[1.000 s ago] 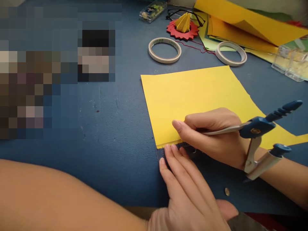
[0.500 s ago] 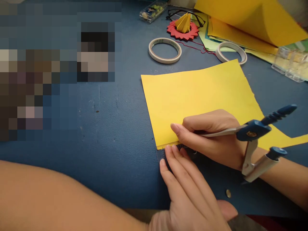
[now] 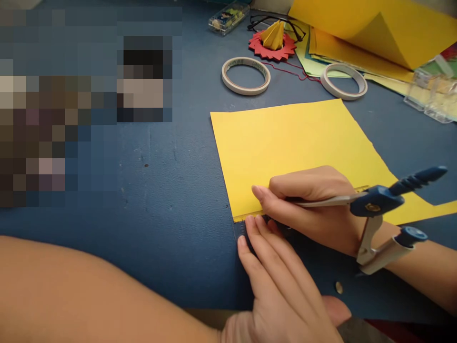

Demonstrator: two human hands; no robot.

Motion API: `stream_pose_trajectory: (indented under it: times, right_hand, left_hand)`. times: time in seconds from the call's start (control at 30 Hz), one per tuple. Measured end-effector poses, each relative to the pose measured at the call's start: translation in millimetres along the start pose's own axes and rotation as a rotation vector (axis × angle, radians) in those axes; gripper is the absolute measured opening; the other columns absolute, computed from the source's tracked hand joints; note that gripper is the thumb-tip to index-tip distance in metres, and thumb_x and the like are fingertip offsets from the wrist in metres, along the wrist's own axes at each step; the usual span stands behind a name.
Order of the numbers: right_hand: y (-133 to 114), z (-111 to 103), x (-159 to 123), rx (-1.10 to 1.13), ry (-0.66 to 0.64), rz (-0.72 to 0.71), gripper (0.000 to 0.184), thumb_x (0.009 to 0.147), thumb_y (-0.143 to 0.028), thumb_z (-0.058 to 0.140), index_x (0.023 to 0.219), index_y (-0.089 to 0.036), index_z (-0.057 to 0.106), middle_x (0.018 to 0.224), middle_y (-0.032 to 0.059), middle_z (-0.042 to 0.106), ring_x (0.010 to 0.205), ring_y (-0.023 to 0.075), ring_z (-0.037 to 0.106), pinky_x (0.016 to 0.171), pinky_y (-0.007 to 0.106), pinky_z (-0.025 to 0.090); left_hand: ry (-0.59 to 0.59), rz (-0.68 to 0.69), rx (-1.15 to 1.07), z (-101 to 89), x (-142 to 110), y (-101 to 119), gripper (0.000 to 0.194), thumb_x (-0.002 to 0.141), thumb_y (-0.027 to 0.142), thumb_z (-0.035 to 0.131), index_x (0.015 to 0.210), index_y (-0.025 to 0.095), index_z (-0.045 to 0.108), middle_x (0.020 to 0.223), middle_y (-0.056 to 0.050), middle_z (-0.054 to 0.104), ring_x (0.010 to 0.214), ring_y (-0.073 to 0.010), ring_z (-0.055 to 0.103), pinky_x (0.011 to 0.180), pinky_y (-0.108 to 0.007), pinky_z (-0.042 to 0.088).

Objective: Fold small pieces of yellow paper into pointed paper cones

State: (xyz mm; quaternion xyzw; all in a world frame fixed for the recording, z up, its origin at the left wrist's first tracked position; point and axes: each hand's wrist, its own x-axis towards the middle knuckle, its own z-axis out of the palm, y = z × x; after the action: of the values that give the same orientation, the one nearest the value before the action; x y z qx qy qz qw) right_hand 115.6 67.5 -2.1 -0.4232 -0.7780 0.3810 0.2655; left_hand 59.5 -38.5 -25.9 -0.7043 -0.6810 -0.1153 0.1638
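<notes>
A yellow sheet of paper (image 3: 285, 138) lies on the blue table (image 3: 171, 200). My left hand (image 3: 278, 276) lies flat, fingers stretched out, pressing a dark blue ruler (image 3: 240, 229) along the sheet's near edge. My right hand (image 3: 314, 202) is closed on one metal leg of a blue drawing compass (image 3: 378, 209), its tip hidden under my fingers near the sheet's near left corner. The compass's other leg and handle stick out to the right.
Two tape rolls (image 3: 245, 75) (image 3: 343, 80) lie beyond the sheet. A red and yellow paper craft (image 3: 273, 42), glasses, a clear box (image 3: 228, 15) and stacked coloured sheets (image 3: 371, 33) fill the back right. A clear plastic case (image 3: 432, 95) sits at right. A small coin-like object (image 3: 337, 287) lies near my right wrist.
The sheet's far right corner lifted half a second ago and lies flat again. My right hand and the compass shifted slightly left and down. The left hand stayed on the ruler.
</notes>
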Motion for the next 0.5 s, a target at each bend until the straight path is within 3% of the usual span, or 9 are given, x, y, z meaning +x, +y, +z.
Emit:
stream_pose_trajectory:
  times: [0.07,0.17,0.33,0.4,0.5]
  right_hand:
    - [-0.7,0.9,-0.1,0.012,-0.008,0.002,0.041,0.084,-0.018,0.054,0.048,-0.018,0.035,0.043,-0.0063,0.046,0.037,0.0036,0.036,0.036,0.019,0.027]
    - [-0.2,1.1,-0.4,0.017,0.05,0.022,0.042,0.085,-0.022,0.055,0.046,-0.018,0.037,0.04,-0.0062,0.042,0.036,0.0044,0.033,0.035,0.02,0.027]
    - [2.7,-15.6,-3.1,0.115,0.239,0.237,0.048,0.086,-0.045,0.054,0.046,-0.019,0.046,0.039,-0.0039,0.041,0.034,0.0059,0.036,0.033,0.021,0.026]
    - [3.2,-30.8,-4.7,0.098,0.201,0.351,0.056,0.081,-0.057,0.054,0.042,-0.018,0.044,0.037,-0.0031,0.04,0.033,0.0059,0.035,0.033,0.022,0.025]
    - [4.0,-57.8,-5.1,-0.035,0.096,0.582,0.066,0.074,-0.072,0.05,0.037,-0.018,0.04,0.035,-0.0011,0.041,0.033,0.007,0.037,0.037,0.022,0.031]
  left_hand:
    - [-0.003,0.073,0.039,-0.3,2.0,-10.5,0.086,0.06,0.083,0.045,0.072,0.003,0.075,0.097,-0.025,0.068,0.092,-0.0409,0.065,0.084,-0.05,0.056]
    - [0.026,0.45,0.015,-0.6,6.4,-30.7,0.085,0.067,0.08,0.043,0.085,0.003,0.074,0.093,-0.024,0.07,0.085,-0.0343,0.069,0.071,-0.037,0.061]
    - [0.089,0.515,0.068,-3.3,10.3,-54.2,0.09,0.071,0.079,0.039,0.089,-0.003,0.071,0.093,-0.025,0.069,0.09,-0.0347,0.067,0.071,-0.034,0.061]
    - [0.111,0.64,0.074,-6.3,9.8,-60.4,0.083,0.076,0.072,0.042,0.089,-0.005,0.07,0.089,-0.025,0.07,0.086,-0.0337,0.068,0.068,-0.033,0.061]
    - [0.111,0.716,0.065,-13.3,6.2,-68.8,0.065,0.086,0.056,0.045,0.086,-0.004,0.071,0.086,-0.022,0.071,0.082,-0.0323,0.069,0.064,-0.033,0.061]
